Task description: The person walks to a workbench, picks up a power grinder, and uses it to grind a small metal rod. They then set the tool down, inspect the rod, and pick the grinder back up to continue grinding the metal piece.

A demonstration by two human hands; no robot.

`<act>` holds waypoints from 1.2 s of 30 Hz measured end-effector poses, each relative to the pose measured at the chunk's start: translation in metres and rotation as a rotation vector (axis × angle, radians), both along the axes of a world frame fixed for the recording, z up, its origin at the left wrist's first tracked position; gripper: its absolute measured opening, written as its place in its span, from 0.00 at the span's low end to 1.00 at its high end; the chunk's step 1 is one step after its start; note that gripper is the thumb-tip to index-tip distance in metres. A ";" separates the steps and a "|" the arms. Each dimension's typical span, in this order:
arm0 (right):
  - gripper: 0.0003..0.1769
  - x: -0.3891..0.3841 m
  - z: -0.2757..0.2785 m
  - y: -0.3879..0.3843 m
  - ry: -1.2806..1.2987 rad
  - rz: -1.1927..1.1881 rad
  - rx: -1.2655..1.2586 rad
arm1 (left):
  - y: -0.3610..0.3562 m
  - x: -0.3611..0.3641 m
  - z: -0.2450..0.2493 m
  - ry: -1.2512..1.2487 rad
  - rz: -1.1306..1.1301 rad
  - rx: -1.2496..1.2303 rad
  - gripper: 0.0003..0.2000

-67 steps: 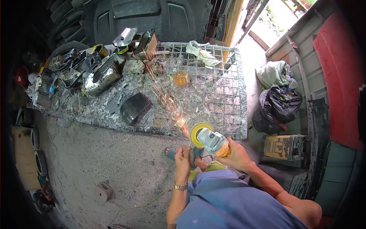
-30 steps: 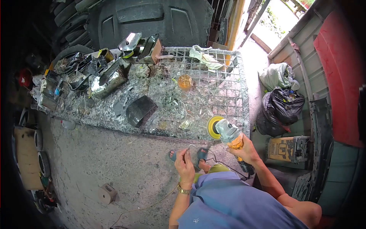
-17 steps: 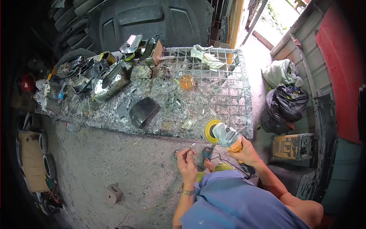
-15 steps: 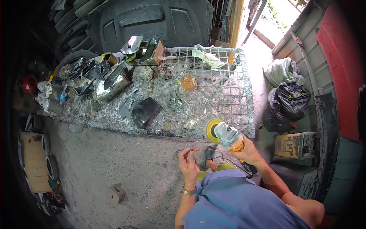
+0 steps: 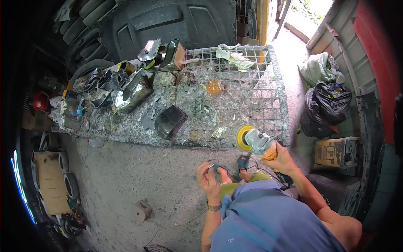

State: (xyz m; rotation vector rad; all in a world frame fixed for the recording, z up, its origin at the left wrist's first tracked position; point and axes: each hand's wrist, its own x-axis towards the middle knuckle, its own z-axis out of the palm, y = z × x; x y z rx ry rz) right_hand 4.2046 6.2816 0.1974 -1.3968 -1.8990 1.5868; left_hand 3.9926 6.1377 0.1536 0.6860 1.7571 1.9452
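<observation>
My right hand [image 5: 282, 161] is wrapped around the orange body of an angle grinder [image 5: 261, 143], whose head is covered in something clear or silvery. Its round yellow pad [image 5: 242, 137] faces left at the front edge of the worktable [image 5: 126, 136]. Over the concrete floor, my left hand [image 5: 208, 181] pinches a small metallic piece [image 5: 211, 166] between thumb and fingers; the piece is too small to name. A carbon-patterned black part [image 5: 168, 122] lies on the table ahead, near an orange round object [image 5: 214, 87].
Several black and shiny parts [image 5: 128, 94] crowd the table's left side. A pale cloth [image 5: 235, 58] lies on the metal grid. Filled bags [image 5: 329, 103] and a yellow box [image 5: 337, 152] stand at right. A brown block [image 5: 142, 211] and a cord [image 5: 176, 226] are on the floor.
The view has shifted, so the table and floor things appear farther right. Both hands keep their grips, and the grinder stays by the table edge.
</observation>
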 end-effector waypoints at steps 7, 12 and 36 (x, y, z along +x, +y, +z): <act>0.33 0.004 -0.003 0.002 -0.005 -0.005 0.037 | -0.002 -0.009 0.010 -0.026 -0.015 0.196 0.04; 0.33 0.004 -0.003 0.004 -0.041 -0.004 0.043 | -0.004 -0.013 0.019 -0.003 -0.011 0.245 0.05; 0.31 -0.001 -0.016 0.012 -0.187 -0.033 -0.044 | 0.015 0.002 -0.114 -0.835 -0.237 -0.303 0.07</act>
